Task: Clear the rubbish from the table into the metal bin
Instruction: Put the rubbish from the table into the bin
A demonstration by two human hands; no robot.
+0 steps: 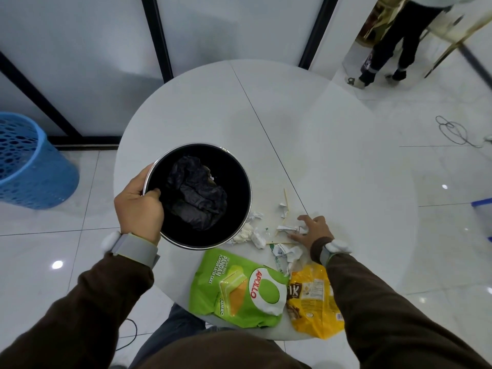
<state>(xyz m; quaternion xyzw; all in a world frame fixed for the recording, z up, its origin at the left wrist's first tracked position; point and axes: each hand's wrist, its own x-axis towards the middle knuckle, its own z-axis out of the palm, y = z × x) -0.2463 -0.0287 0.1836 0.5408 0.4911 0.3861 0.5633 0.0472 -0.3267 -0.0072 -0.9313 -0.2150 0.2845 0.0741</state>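
Near edge of table [266, 115]: green wrapper [239, 286], yellow wrapper [314, 307], lying flat, not yet binned.
Mid: paper scraps [255, 234], touched by right hand [311, 230], fingers spread flat, prob. for sweeping.
Left edge: metal bin [198, 194], rim gripped by left hand [138, 206], mouth set just beside scraps, prob. as catch.

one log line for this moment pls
left hand grips metal bin rim | right hand flat on paper scraps | apollo cake bag, yellow wrapper on table | not yet binned
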